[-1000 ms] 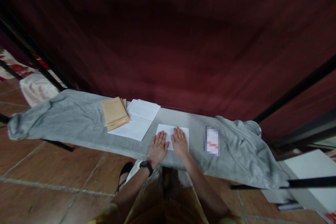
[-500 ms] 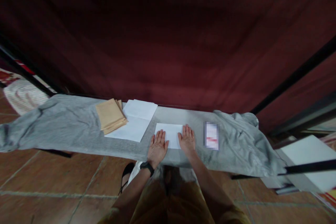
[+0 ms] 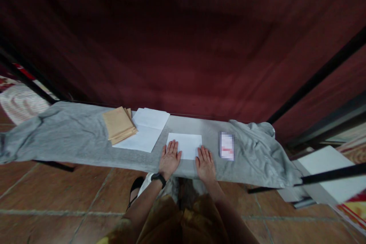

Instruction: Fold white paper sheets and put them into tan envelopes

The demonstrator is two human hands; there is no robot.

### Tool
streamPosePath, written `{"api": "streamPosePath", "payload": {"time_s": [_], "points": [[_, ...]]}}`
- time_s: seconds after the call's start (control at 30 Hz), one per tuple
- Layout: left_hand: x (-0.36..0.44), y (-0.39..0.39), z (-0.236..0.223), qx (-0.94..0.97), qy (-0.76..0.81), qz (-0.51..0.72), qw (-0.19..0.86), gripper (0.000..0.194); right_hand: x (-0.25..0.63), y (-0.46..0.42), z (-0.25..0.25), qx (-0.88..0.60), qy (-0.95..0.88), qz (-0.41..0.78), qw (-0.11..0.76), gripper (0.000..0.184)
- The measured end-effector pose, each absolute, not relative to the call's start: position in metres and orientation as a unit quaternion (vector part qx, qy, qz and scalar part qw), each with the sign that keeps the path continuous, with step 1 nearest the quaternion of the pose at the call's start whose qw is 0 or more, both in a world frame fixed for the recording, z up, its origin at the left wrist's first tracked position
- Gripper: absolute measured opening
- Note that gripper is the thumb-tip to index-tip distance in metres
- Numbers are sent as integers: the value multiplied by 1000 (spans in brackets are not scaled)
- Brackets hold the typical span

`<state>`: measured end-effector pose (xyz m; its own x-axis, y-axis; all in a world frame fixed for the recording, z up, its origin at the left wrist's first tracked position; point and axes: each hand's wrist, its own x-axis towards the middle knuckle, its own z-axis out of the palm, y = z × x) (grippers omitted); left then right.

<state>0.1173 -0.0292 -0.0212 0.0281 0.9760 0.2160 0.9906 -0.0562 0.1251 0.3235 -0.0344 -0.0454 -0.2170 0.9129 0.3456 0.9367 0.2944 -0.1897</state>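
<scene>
A white sheet of paper [image 3: 187, 145], which looks folded, lies flat on the grey cloth [image 3: 188, 169] in front of me. My left hand [image 3: 169, 157] rests palm down over its lower left corner, fingers stretched out. At the lower right corner my right hand [image 3: 206, 162] lies flat, its fingertips at the paper's edge and its fingers apart. Neither hand grips anything. Left of them is a stack of larger creased white sheets [image 3: 148, 131]. Several brown envelopes [image 3: 119, 124] lie partly on those sheets.
Right of my hands lies a small blurred rectangular item [image 3: 227, 146] with a red mark. Bunched cloth covers the bench's right end. A dark red curtain [image 3: 183, 65] hangs behind it. Black metal bars [image 3: 317, 76] slant at both sides, and a white box [image 3: 331, 171] stands at right.
My right hand has slid down towards me, from the paper's right side to its lower right corner. The left hand has shifted only slightly. The camera view has moved a little.
</scene>
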Motion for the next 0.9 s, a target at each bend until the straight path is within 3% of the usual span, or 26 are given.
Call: {"api": "streamPosePath", "payload": {"time_s": [0.3, 0.57, 0.9], "points": [[108, -41, -21, -756, -645, -108, 26, 57, 328, -37, -41, -563, -805, -18, 186, 49], [105, -45, -9, -816, -578, -26, 22, 42, 324, -38, -38, -565, -804, -20, 181, 49], [139, -35, 1, -843, -537, -8, 21, 46, 324, -39, -43, -578, -781, 9, 235, 49]]}}
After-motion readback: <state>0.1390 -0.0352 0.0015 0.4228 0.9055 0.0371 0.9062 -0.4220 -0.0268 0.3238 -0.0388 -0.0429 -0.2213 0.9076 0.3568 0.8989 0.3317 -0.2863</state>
